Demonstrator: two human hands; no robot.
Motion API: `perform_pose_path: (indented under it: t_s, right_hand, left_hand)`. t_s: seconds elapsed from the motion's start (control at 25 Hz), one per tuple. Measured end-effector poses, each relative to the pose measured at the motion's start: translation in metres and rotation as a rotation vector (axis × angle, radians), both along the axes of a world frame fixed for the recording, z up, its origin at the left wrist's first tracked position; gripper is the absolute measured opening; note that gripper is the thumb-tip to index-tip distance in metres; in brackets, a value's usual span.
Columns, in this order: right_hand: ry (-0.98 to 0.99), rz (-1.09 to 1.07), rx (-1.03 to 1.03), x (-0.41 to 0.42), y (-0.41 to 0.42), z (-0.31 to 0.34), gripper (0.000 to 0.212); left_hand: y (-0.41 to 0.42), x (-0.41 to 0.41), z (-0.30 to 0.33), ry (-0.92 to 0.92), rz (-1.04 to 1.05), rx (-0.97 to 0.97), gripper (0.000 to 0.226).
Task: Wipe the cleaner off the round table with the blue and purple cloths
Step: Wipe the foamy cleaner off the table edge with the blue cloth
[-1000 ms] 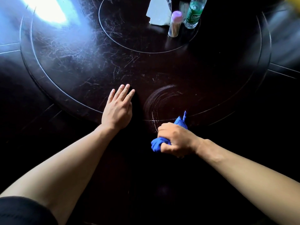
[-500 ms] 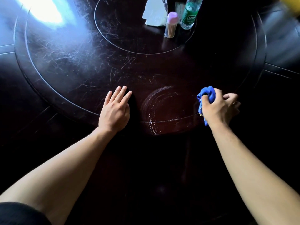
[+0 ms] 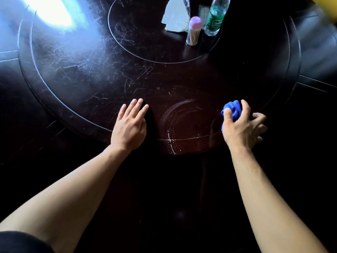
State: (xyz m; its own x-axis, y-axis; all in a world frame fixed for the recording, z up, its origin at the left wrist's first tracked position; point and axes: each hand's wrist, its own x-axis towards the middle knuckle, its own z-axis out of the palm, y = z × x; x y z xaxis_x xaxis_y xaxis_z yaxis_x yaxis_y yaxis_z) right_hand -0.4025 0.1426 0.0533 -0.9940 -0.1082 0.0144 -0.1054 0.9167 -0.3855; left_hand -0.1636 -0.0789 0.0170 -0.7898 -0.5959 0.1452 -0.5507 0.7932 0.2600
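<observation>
My right hand point(image 3: 240, 127) grips the bunched blue cloth point(image 3: 232, 109), thumb and fingers curled round it, down on the dark table point(image 3: 94, 73) at the right of the smeared patch. My left hand point(image 3: 130, 126) lies flat on the table, fingers straight and together, just left of that patch. Between my hands a ring of white cleaner point(image 3: 172, 128) streaks the top. Further back stand a bottle point(image 3: 215, 17), a pink-capped holder point(image 3: 194, 31) and a white tissue point(image 3: 175, 19)
</observation>
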Motion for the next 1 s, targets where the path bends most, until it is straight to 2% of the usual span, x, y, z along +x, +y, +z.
perform_pose_path:
  t_s: [0.16, 0.28, 0.48, 0.6, 0.72, 0.88, 1.0]
  right_hand:
    - [0.041, 0.094, 0.079, 0.008, -0.034, -0.007, 0.052]
    - [0.054, 0.074, 0.094, -0.003, -0.055, -0.008, 0.048]
    - [0.087, 0.136, -0.044, -0.033, -0.087, -0.003, 0.026]
    - [0.068, 0.372, -0.185, -0.018, -0.126, 0.004, 0.020]
    - [0.058, 0.755, -0.198, 0.039, -0.139, -0.001, 0.041]
    - [0.073, 1.174, -0.227, 0.103, -0.089, -0.007, 0.029]
    - [-0.046, 1.452, -0.273, 0.120, -0.041, -0.002, 0.030]
  left_hand:
    - [0.002, 0.000, 0.000, -0.015, 0.000, -0.003, 0.058]
    - [0.002, -0.004, 0.001, -0.014, -0.001, -0.004, 0.058]
    - [0.008, -0.007, 0.003, -0.025, -0.001, -0.009, 0.060]
    - [0.007, -0.006, 0.003, -0.030, -0.003, -0.006, 0.060]
    - [0.003, -0.003, 0.002, -0.032, -0.015, -0.002, 0.061]
    - [-0.003, 0.000, 0.000, -0.025, -0.030, -0.010, 0.060]
    - [-0.006, 0.002, -0.001, -0.012, -0.028, -0.018, 0.058]
